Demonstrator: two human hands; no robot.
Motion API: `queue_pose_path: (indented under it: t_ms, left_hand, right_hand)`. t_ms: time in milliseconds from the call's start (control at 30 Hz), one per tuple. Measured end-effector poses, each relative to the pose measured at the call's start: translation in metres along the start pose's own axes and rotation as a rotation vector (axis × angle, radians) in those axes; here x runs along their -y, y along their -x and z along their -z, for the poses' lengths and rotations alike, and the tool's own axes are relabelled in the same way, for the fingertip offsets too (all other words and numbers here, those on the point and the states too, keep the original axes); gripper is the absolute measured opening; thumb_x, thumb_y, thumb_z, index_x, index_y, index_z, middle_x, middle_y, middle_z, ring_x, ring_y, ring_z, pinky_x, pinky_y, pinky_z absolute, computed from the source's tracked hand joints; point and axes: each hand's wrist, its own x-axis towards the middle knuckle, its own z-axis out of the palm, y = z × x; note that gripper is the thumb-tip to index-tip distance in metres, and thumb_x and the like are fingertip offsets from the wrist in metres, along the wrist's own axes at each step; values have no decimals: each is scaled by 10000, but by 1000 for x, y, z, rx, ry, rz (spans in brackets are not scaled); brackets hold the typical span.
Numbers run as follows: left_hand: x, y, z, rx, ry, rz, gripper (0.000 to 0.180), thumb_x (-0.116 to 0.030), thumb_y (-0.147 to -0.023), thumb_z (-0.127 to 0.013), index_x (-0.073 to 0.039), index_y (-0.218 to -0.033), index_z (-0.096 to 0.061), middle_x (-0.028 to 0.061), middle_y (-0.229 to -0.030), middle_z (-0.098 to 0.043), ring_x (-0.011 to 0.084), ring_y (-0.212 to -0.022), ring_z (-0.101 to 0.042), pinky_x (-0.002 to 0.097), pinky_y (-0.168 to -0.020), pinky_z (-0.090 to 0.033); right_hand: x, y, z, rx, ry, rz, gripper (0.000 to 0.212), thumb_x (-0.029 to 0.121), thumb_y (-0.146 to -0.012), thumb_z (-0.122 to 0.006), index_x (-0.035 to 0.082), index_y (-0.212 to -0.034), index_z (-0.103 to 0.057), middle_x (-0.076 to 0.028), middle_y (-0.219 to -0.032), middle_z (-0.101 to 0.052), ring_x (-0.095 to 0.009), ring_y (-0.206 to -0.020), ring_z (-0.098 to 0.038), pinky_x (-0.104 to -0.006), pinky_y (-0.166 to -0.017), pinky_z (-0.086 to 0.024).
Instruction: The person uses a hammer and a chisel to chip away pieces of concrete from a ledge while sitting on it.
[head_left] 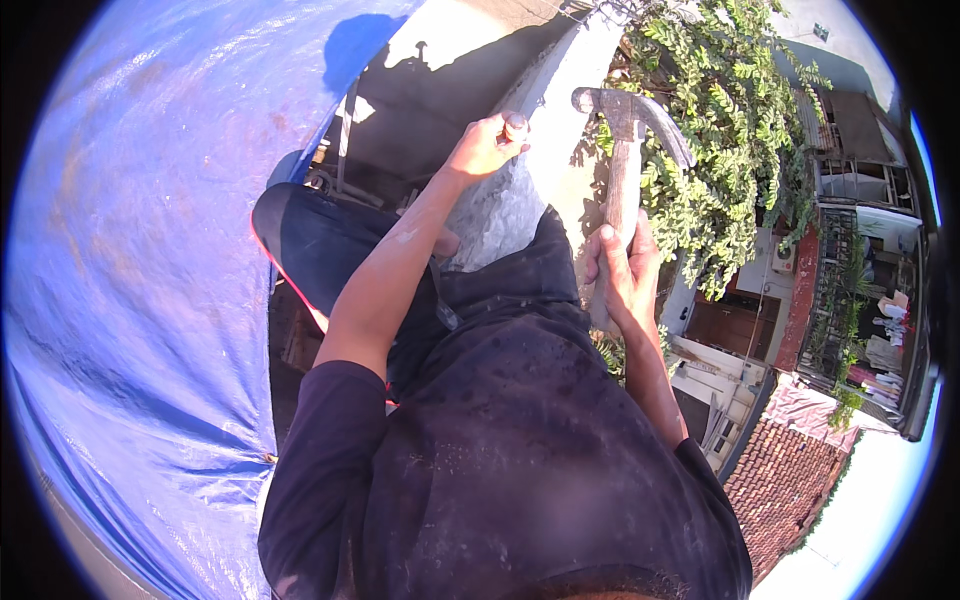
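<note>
My right hand (pixel 627 268) is wrapped round the wooden handle of a claw hammer (pixel 622 180). The hammer stands upright in the picture, its metal head at the top and the curved claw turned to the right. To its left, my left hand (pixel 487 148) is closed in a fist over the pale concrete wall top (pixel 497 215). A small rounded brownish end shows at that fist; what it belongs to I cannot make out. The two hands are apart, and the hammer head touches nothing.
I sit astride the wall, my dark-clothed legs on either side. A large blue tarpaulin (pixel 170 220) spreads along the left. Leafy green branches (pixel 730 130) hang close to the hammer on the right. Beyond and below are houses, a tiled roof (pixel 785 475) and a balcony (pixel 870 310).
</note>
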Motion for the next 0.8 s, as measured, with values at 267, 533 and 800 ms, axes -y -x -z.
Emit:
queue_pose_path:
  t_ms: [267,533,800]
  left_hand:
    - [8,13,-4,-79,-61,85,241,-96,-885,-751,-26,-1107,-692,49,-1012,-730,125,-951,-685,308,-892,-545]
    - [2,8,-9,10,-232,126,374,-87,-887,-741,-15,-1246,-666,65,-1080,-727,133,-1040,-673,316,-938,-537]
    - [12,16,-10,-133,10,71,304,-117,-850,-779,18,-1110,-697,103,-1028,-744,141,-970,-686,309,-890,-543]
  right_hand:
    - [58,-24,-3,119,646,288,349,249,-1037,-577,-29,-1241,-524,-173,-695,-638,-298,-607,-632,-417,-571,-481]
    - [45,-66,-8,298,1099,200,336,243,-1015,-580,-30,-1189,-490,-303,-770,-666,-501,-772,-673,-564,-682,-533]
    - [60,-35,-27,145,864,223,342,223,-1005,-595,-28,-1212,-490,-290,-751,-661,-493,-757,-679,-557,-668,-526]
